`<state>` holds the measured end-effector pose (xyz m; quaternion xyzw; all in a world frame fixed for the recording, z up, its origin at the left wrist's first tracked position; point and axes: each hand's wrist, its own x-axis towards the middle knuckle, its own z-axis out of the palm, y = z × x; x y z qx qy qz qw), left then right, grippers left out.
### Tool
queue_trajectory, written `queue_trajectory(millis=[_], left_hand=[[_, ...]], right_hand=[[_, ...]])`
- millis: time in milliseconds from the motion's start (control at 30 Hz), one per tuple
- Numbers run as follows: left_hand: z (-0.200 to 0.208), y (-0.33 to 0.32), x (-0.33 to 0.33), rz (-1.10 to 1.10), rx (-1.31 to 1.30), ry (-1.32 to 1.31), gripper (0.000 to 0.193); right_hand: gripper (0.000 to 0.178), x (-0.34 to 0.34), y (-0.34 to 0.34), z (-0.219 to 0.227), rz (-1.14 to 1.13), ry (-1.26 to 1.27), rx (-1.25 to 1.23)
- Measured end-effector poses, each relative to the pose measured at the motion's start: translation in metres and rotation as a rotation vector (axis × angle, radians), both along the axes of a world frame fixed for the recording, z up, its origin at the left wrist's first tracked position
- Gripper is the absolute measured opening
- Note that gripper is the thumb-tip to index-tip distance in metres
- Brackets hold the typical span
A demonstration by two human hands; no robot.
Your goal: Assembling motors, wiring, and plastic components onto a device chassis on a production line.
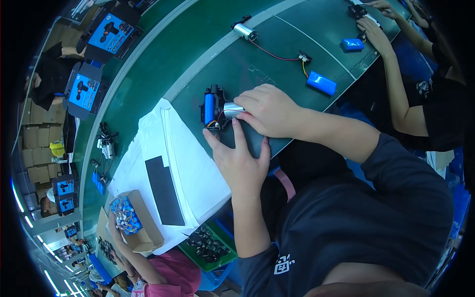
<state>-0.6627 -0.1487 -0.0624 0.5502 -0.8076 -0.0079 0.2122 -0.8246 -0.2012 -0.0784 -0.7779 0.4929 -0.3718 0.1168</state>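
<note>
A black plastic housing (214, 94) lies on the green table, with a blue battery pack (209, 110) seated along its left side. To the right of the housing sits a silver cylindrical motor (230, 110), gripped between the thumb and fingers of my right hand (272, 111). Thin red and yellow wires (214, 123) run near the housing's lower end. Just below, my left hand (240, 163) has its fingers spread; its fingertips reach the housing's lower edge and the wires beside the motor. My right hand hides the motor's right end.
Up the table lies another motor (245, 32), wired to a small board (305, 56) and a blue battery (321, 83). White sheets (183, 163) bear a black flat piece (164, 190). A cardboard box (148, 230) holds blue batteries, and a green crate (225, 258) black parts. Co-workers sit both sides.
</note>
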Motion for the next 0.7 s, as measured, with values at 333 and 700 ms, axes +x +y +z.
queue_trajectory(millis=[333, 700], left_hand=[[0.002, -0.001, -0.002, -0.059, 0.022, -0.024, 0.06], [0.006, -0.002, -0.006, -0.098, 0.048, -0.058, 0.061]], right_hand=[[0.039, -0.019, 0.003, -0.006, 0.14, -0.173, 0.162], [0.04, -0.011, 0.01, -0.008, 0.057, -0.369, 0.152]])
